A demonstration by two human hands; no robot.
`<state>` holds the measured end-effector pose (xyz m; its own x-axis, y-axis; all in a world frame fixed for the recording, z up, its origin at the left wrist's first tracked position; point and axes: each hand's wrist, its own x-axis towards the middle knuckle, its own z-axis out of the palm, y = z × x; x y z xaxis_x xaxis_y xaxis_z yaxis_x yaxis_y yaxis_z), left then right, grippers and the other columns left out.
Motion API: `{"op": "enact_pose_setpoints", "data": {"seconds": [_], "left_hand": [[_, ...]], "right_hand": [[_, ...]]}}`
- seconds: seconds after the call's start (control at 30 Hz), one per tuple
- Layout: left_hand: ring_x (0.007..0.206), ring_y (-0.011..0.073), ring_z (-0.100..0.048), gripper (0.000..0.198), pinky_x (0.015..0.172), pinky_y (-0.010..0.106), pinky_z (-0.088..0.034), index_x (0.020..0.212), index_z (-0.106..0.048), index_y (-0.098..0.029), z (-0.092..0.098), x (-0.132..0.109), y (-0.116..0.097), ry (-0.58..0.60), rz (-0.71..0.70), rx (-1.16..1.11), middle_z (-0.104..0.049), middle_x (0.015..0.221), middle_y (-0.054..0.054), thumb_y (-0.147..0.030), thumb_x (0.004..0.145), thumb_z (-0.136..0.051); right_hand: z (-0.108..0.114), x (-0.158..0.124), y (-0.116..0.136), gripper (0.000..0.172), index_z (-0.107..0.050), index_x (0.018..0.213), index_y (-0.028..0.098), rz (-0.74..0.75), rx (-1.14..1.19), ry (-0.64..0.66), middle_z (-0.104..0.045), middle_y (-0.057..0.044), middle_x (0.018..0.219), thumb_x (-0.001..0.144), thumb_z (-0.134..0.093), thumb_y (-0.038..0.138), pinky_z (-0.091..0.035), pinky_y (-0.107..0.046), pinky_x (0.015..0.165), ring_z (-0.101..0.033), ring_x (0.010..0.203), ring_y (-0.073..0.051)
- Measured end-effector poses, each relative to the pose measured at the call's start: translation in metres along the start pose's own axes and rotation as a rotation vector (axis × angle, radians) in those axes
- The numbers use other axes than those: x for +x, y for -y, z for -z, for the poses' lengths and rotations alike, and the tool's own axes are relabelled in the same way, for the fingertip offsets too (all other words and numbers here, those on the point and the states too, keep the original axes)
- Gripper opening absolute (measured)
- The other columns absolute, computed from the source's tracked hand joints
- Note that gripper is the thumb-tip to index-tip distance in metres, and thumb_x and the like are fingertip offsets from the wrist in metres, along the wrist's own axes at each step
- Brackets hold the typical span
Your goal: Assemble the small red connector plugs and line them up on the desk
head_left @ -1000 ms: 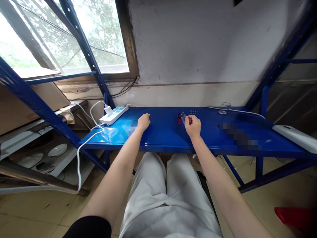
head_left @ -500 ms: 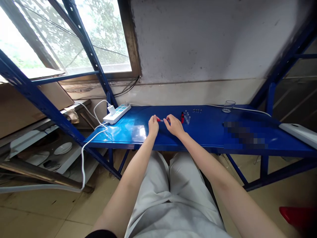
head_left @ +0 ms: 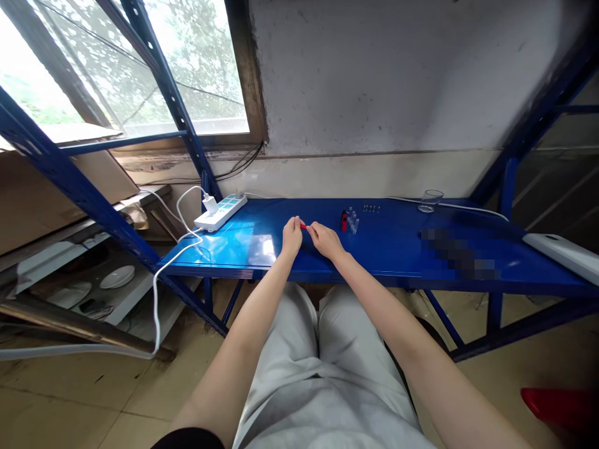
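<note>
Above the blue table (head_left: 234, 255), my left hand (head_left: 292, 234) is closed round a small, slender red piece (head_left: 303, 226). The fingers of my right hand (head_left: 326, 239) pinch its right end, so both hands meet on it. Most of the piece is hidden by fingers, and its exact kind cannot be made out. To the right of my right hand stand small red and black pieces (head_left: 344, 222). Right beside them is a cluster of small clear plastic pieces (head_left: 354, 222). Behind those, several tiny metal parts (head_left: 372, 208) lie in a row.
A white power strip (head_left: 221, 213) with a plugged-in charger and cable sits at the table's left end. Toward the right are a clear glass (head_left: 430, 201), a blurred dark object (head_left: 458, 254) and a white device (head_left: 564, 254). Blue frame posts rise on both sides.
My right hand has moved slightly left and closed on the end of the red piece. The shiny tip seen before is now covered. The view has shifted slightly.
</note>
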<state>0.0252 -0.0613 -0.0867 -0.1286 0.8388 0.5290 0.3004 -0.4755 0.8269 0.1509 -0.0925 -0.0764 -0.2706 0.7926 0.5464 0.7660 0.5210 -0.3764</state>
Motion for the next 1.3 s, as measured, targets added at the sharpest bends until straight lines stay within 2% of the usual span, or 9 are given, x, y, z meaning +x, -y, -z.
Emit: {"op": "enact_pose_setpoints", "data": {"seconds": [0.33,1.0,1.2,1.3], "left_hand": [[0.063,0.0119,-0.049,0.036,0.063,0.024,-0.036,0.065,-0.049,-0.018,0.0012,-0.0008,-0.0022,-0.016,-0.002,0.0,-0.053,0.064,0.001,-0.035,0.091,-0.032],[0.065,0.0131,-0.05,0.034,0.066,0.025,-0.038,0.064,-0.048,-0.018,0.0048,-0.0023,-0.0064,-0.09,0.051,0.01,-0.053,0.066,0.002,-0.032,0.091,-0.032],[0.065,0.0129,-0.05,0.034,0.066,0.025,-0.039,0.064,-0.047,-0.019,0.0063,-0.0017,-0.0054,-0.111,0.06,0.015,-0.053,0.066,0.002,-0.032,0.091,-0.032],[0.065,0.0125,-0.05,0.033,0.066,0.025,-0.039,0.065,-0.048,-0.018,0.0053,-0.0013,-0.0028,-0.1,0.049,0.012,-0.054,0.065,0.002,-0.033,0.091,-0.033]], "right_hand": [[-0.0022,-0.0022,-0.002,0.031,-0.05,0.078,0.02,0.037,0.004,-0.069,-0.057,-0.003,0.074,0.093,-0.029,0.036,-0.028,-0.023,0.054,-0.049,0.063,-0.013],[0.0013,-0.0047,-0.0032,0.024,-0.052,0.089,0.021,0.006,0.089,-0.094,-0.061,-0.004,0.086,0.091,-0.035,0.038,-0.035,-0.023,0.056,-0.054,0.067,-0.015],[0.0008,-0.005,-0.0041,0.028,-0.054,0.096,0.02,0.008,0.061,-0.108,-0.063,-0.005,0.089,0.091,-0.035,0.04,-0.037,-0.024,0.055,-0.057,0.068,-0.016],[0.0,-0.0048,-0.0044,0.029,-0.054,0.103,0.02,0.043,0.044,-0.098,-0.063,-0.007,0.097,0.091,-0.036,0.039,-0.039,-0.024,0.058,-0.059,0.075,-0.017]]}}
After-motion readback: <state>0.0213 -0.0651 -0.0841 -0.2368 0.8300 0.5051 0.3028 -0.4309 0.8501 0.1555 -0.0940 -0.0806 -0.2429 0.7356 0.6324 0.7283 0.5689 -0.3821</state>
